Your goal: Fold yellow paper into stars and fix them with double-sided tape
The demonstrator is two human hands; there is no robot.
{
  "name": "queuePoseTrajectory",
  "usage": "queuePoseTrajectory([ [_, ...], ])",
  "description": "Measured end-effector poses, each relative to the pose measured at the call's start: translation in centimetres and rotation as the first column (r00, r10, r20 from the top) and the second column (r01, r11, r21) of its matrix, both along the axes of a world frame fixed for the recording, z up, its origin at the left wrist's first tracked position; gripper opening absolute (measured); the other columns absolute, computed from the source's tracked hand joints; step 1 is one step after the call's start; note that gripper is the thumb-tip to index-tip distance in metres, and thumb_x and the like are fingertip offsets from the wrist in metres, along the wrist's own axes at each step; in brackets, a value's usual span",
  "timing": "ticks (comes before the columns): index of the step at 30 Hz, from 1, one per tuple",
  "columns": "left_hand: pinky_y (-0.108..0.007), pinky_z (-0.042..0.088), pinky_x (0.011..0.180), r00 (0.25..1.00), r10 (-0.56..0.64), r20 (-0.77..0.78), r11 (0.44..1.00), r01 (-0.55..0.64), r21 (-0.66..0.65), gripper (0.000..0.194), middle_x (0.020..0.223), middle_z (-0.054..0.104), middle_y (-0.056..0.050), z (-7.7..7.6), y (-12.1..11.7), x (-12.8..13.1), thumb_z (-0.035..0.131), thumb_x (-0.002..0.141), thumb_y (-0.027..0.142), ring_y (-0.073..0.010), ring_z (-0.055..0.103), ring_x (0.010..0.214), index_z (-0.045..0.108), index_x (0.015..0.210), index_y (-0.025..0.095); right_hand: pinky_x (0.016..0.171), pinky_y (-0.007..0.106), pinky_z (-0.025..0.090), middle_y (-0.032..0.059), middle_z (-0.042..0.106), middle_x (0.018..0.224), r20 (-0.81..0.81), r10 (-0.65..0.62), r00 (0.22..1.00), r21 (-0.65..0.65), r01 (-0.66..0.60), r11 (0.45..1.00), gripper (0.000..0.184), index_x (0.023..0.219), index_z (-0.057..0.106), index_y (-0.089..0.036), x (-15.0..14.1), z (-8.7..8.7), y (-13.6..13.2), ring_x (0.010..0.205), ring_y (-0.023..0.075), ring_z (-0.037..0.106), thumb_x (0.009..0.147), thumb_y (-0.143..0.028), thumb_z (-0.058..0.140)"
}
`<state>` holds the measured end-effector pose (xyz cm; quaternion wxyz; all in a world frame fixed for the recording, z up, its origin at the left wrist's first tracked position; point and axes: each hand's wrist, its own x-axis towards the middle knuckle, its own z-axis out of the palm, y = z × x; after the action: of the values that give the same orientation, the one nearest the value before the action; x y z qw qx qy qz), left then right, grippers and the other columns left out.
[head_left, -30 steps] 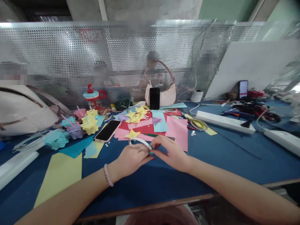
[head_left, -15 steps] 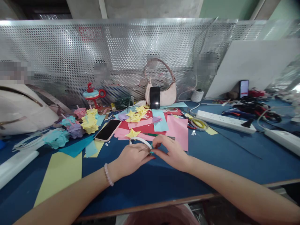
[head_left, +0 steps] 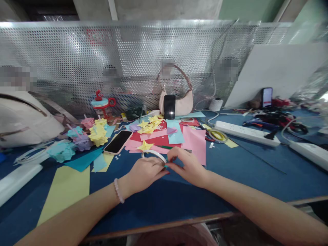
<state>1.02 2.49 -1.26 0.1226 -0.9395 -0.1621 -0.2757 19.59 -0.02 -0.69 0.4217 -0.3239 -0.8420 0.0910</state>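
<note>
My left hand [head_left: 148, 171] is closed around a roll of white tape [head_left: 157, 154], which stands tilted with its ring rising above the fingers. My right hand [head_left: 188, 167] pinches thumb and forefinger together at the roll's right edge. A small teal spot shows at those fingertips, and whatever they grip is too small to make out. Just beyond the roll lies a folded yellow paper star [head_left: 145, 146]. A dark green pencil-like stick [head_left: 165, 147] rests behind my right fingers on pink paper sheets [head_left: 196, 143].
A phone [head_left: 118, 142] lies left of the papers, beside several folded paper flowers [head_left: 98, 135]. Another phone [head_left: 169, 107] leans on a cream handbag [head_left: 184, 101]. A lidded cup [head_left: 102, 104] stands at the back. Rightward are a yellow tape roll [head_left: 217, 136] and a white power strip [head_left: 246, 133].
Both hands keep nearly the same place and grip on the tape roll. The right fingertips shift only slightly at its edge.
</note>
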Motion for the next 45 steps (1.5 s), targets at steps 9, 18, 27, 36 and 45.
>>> queuePoseTrajectory([
  [9,-0.024,0.048,0.060,1.000,0.004,-0.012,1.000,-0.004,0.029,0.037,0.068,0.063,-0.004,0.13,-0.08,0.05,0.031,0.095,0.033,-0.0149,0.063,0.068,0.058,0.080,0.013,0.064,0.024,0.046,0.0021,0.054,0.080,0.044,0.017,0.999,0.029,-0.018,0.999,0.008,0.088,0.044,-0.021,0.23,0.30,0.15,0.072,0.0129,0.053,0.085,-0.014,0.048],
  [18,-0.025,0.045,0.053,1.000,0.003,-0.022,1.000,-0.002,0.031,0.033,0.067,0.063,-0.002,0.04,-0.10,-0.05,0.034,0.093,0.030,-0.0144,0.062,0.062,0.054,0.073,0.014,0.064,0.025,0.046,0.0015,0.055,0.079,-0.037,0.008,0.999,0.009,-0.008,1.000,0.009,0.085,0.043,-0.021,0.30,-0.07,0.21,0.072,0.0131,0.054,0.084,-0.014,0.048],
  [27,-0.026,0.048,0.058,1.000,-0.014,-0.022,0.999,0.015,0.040,0.025,0.071,0.063,-0.002,0.02,-0.11,-0.10,0.038,0.092,0.029,-0.0148,0.063,0.066,0.054,0.082,0.014,0.065,0.025,0.045,0.0015,0.056,0.080,-0.063,-0.021,0.998,-0.140,0.012,0.990,0.012,0.085,0.046,-0.021,0.30,0.52,0.18,0.073,0.0129,0.053,0.082,-0.010,0.044],
  [36,-0.025,0.048,0.058,1.000,-0.010,-0.018,0.999,0.011,0.040,0.025,0.070,0.062,-0.002,0.09,-0.28,-0.10,0.038,0.092,0.030,-0.0140,0.063,0.065,0.053,0.080,0.014,0.068,0.026,0.044,0.0010,0.053,0.081,-0.190,0.016,0.982,-0.297,-0.073,0.952,0.011,0.084,0.045,-0.021,0.23,0.36,0.24,0.075,0.0129,0.052,0.079,-0.011,0.046],
  [45,-0.025,0.048,0.057,1.000,-0.008,-0.017,0.999,0.008,0.048,0.025,0.071,0.064,-0.003,0.23,-0.31,-0.08,0.037,0.092,0.029,-0.0143,0.063,0.066,0.054,0.083,0.014,0.066,0.025,0.044,0.0003,0.055,0.079,-0.167,0.017,0.986,-0.323,-0.071,0.944,0.010,0.084,0.046,-0.021,0.33,0.54,0.18,0.073,0.0125,0.052,0.079,-0.012,0.047],
])
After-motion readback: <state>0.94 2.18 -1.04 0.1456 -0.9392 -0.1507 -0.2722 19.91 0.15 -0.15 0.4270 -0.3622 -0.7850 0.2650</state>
